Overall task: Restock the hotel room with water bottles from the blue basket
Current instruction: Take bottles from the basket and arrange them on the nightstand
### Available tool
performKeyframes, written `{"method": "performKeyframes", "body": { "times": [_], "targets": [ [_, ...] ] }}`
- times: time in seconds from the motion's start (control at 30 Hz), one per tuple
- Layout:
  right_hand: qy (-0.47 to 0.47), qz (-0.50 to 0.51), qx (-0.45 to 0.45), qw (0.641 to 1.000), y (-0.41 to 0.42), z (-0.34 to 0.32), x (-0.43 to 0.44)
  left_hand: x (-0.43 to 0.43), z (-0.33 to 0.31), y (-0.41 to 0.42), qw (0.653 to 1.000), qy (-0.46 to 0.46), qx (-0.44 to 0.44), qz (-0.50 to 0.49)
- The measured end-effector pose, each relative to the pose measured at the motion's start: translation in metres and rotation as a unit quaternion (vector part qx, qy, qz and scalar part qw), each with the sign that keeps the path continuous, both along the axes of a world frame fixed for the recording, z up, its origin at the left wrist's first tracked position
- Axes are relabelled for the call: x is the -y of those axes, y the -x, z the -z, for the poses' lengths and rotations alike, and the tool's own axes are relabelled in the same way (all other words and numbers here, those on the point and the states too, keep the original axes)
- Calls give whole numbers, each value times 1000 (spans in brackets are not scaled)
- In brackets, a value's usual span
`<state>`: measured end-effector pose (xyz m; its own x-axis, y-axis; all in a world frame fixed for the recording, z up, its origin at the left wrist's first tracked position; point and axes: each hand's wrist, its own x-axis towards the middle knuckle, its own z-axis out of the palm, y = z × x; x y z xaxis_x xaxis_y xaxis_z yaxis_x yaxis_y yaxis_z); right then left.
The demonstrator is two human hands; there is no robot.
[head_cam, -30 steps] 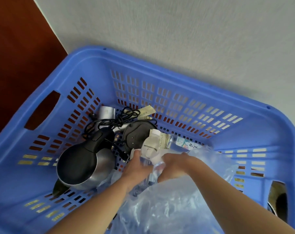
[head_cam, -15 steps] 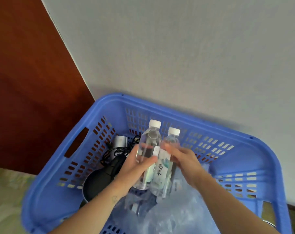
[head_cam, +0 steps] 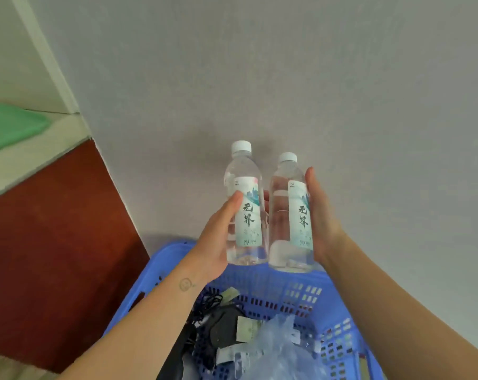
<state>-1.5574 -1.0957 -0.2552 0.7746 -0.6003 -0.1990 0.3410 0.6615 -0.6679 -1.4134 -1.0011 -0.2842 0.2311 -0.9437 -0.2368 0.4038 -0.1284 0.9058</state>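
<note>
Two clear water bottles with white caps and pale green labels are held upright, side by side, above the blue basket (head_cam: 339,292). My left hand (head_cam: 218,237) grips the left bottle (head_cam: 244,204) from its left side. My right hand (head_cam: 321,218) grips the right bottle (head_cam: 291,215) from its right side. Both bottles stand in front of the grey wall, well clear of the basket's far rim.
In the basket lie a black kettle base with a tangled cord (head_cam: 218,322), paper tags and crumpled clear plastic wrap (head_cam: 281,349). A red-brown wooden panel (head_cam: 48,256) stands at the left, with a pale ledge and a green thing (head_cam: 10,124) above it.
Both hands have lifted the two bottles out of the plastic wrap and up above the basket. The view has tilted upward, so the basket now sits low in the frame.
</note>
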Motion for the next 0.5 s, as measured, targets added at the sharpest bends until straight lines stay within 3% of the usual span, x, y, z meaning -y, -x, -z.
{"method": "performKeyframes", "body": {
  "times": [0.1,0.27,0.5],
  "targets": [
    [14,49,5,999,26,-40,-14,1,-37,13,995,65,-17,77],
    [114,136,-8,984,76,-105,-53,-2,-99,50,979,109,6,171],
    [179,354,-32,917,167,-139,-162,-59,-145,143,941,164,9,297]
  ]
}}
